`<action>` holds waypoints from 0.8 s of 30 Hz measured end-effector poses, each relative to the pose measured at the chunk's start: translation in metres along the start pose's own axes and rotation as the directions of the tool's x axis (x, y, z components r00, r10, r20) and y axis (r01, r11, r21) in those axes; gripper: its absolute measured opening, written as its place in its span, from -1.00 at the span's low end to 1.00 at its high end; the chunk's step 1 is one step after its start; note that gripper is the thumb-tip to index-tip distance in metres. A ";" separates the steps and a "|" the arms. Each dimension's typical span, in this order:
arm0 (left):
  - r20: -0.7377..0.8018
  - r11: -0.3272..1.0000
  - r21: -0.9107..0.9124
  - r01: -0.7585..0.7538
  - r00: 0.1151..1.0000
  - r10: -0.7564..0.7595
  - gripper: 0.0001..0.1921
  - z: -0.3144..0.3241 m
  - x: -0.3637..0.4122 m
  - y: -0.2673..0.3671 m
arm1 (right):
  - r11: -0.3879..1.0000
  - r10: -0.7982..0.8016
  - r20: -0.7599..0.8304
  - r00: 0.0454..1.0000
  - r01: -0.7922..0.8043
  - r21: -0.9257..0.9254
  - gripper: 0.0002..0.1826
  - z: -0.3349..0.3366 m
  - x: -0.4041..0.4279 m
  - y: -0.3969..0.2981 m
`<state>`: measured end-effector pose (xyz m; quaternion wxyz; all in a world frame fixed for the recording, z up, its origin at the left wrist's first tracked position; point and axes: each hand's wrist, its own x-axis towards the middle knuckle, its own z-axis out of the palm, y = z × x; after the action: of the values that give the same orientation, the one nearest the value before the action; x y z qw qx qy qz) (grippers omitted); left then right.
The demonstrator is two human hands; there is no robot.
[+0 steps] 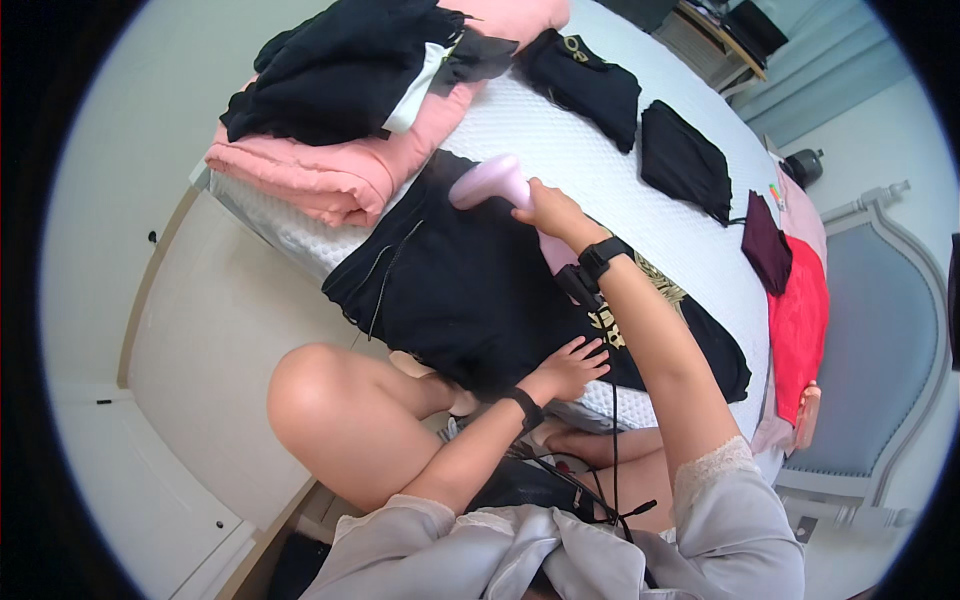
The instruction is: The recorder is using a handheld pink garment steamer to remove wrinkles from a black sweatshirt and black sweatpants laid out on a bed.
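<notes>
In my right hand (555, 214) is a pink handheld garment steamer (491, 182), gripped by its handle. Its head rests on or just over black drawstring trousers (480, 277) spread across the bed; I cannot tell if it touches. A black cord (615, 420) runs from the handle end down to my lap. My left hand (574, 369) lies with fingers spread on the near edge of the trousers, beside their gold print (615, 330). The waistband and its cords (394, 262) point to the left.
A pink quilt (315, 180) bears piled black clothes (345, 75) at the upper left. Folded black garments (585, 86), a maroon one (765, 244) and a red cloth (802, 322) lie along the bed's (517, 127) far and right sides. A blue padded headboard (862, 352) stands right.
</notes>
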<state>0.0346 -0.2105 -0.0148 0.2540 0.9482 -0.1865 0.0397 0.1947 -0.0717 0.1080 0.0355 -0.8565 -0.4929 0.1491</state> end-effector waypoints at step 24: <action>0.036 0.997 -0.078 -0.011 0.999 0.014 -0.40 -0.002 -0.001 -0.003 | 0.999 0.028 -0.007 1.000 -0.027 0.040 -0.42 -0.006 -0.017 0.054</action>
<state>0.0353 -0.2067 -0.0146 0.2869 0.9370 -0.1984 0.0165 0.2338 -0.1131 0.1060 0.0523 -0.8629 -0.4779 0.1559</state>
